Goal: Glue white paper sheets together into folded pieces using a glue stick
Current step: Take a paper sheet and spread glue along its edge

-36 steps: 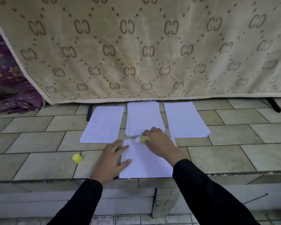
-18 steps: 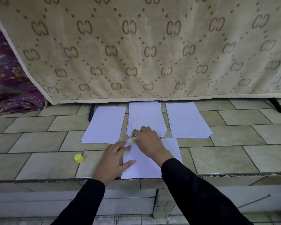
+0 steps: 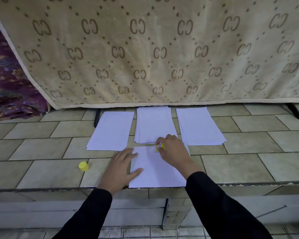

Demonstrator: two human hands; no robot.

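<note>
A white sheet (image 3: pixel 155 171) lies on the tiled counter (image 3: pixel 240 168), at its near edge. The left hand (image 3: pixel 120 167) rests flat on the left side of the sheet, with the fingers straight and the thumb on the paper. The right hand (image 3: pixel 173 153) grips the yellow glue stick (image 3: pixel 158 147) with curled fingers at the far edge of the sheet. The yellow cap (image 3: pixel 83 166) stands on the tiles, left of the left hand. Behind the sheet are three paper stacks in a row: left (image 3: pixel 110 131), middle (image 3: pixel 154 123) and right (image 3: pixel 198 126). A beige cloth (image 3: pixel 154 49) hangs behind them.
</note>
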